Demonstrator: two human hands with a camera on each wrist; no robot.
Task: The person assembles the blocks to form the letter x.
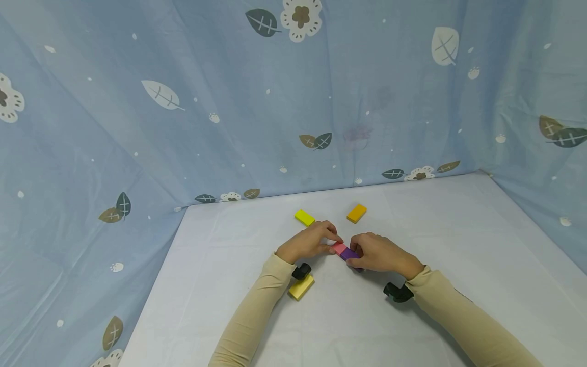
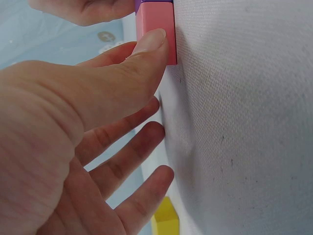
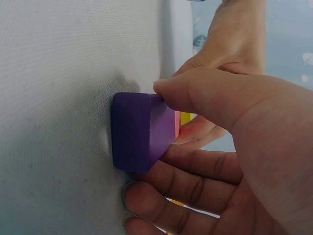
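Observation:
Thumb and fingers of my left hand (image 1: 310, 241) pinch a pink block (image 1: 339, 247) on the white table. The thumb lies along its side in the left wrist view, while the other fingers spread loosely. My right hand (image 1: 380, 253) grips a purple block (image 3: 132, 132) between thumb and fingers. Both blocks are small and rectangular, lined up end to end, the pink one touching the purple one. In the right wrist view the purple block's near end faces the camera, and the pink block is mostly hidden behind it.
Beyond the hands lie a bright yellow block (image 1: 304, 217) and an orange block (image 1: 356, 213). A pale yellow block (image 1: 302, 287) rests beside my left wrist. Blue patterned cloth (image 1: 275, 102) hangs behind the white table (image 1: 348, 326) and along its sides.

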